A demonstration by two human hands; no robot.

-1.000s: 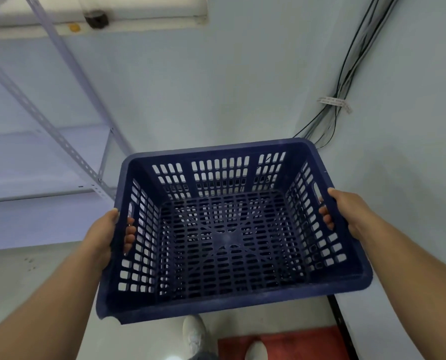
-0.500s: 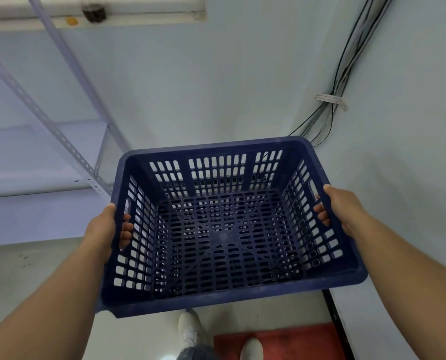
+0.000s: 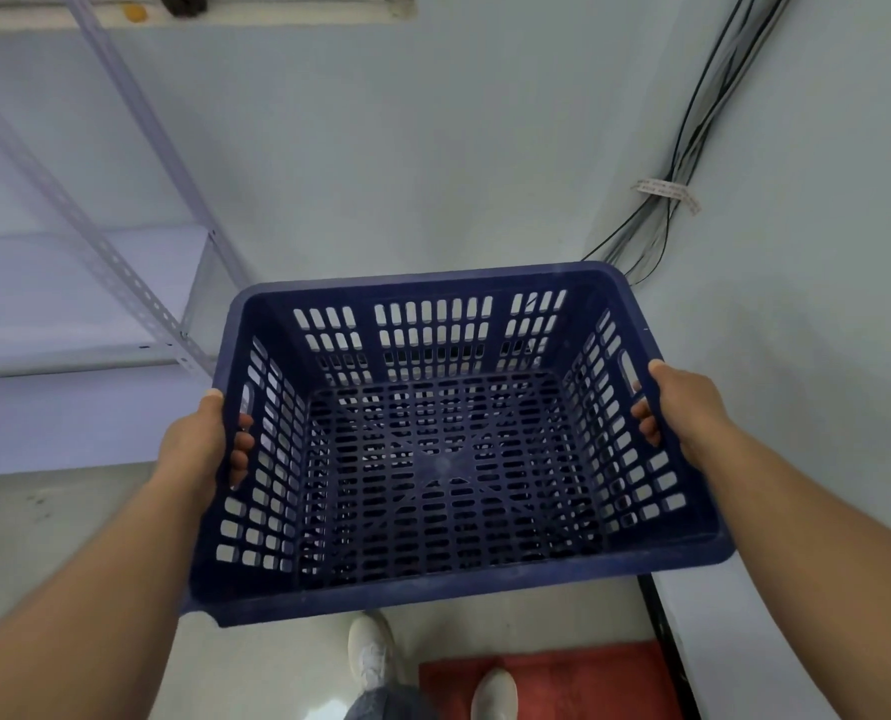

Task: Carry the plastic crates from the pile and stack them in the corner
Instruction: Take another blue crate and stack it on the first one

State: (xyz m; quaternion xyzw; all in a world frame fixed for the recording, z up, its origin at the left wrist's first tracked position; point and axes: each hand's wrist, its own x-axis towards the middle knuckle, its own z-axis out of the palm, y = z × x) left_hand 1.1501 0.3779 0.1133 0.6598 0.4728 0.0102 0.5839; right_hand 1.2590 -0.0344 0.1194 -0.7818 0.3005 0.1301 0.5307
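Observation:
I hold a dark blue slotted plastic crate (image 3: 448,584) level in front of me, above the floor. It is empty, and its open top faces me. My left hand (image 3: 204,439) grips its left wall, fingers hooked through the handle slot. On the right wall my right hand (image 3: 685,407) grips the same way. The crate's far edge points toward the room corner where two pale walls meet.
A pale metal rack (image 3: 121,283) with slotted uprights stands at the left against the wall. A bundle of black cables (image 3: 693,148) runs down the right wall into the corner. A red mat (image 3: 552,678) lies on the grey floor by my feet (image 3: 376,652).
The crate and both hands have shifted slightly lower and farther forward toward the corner. The grip on both sides is unchanged.

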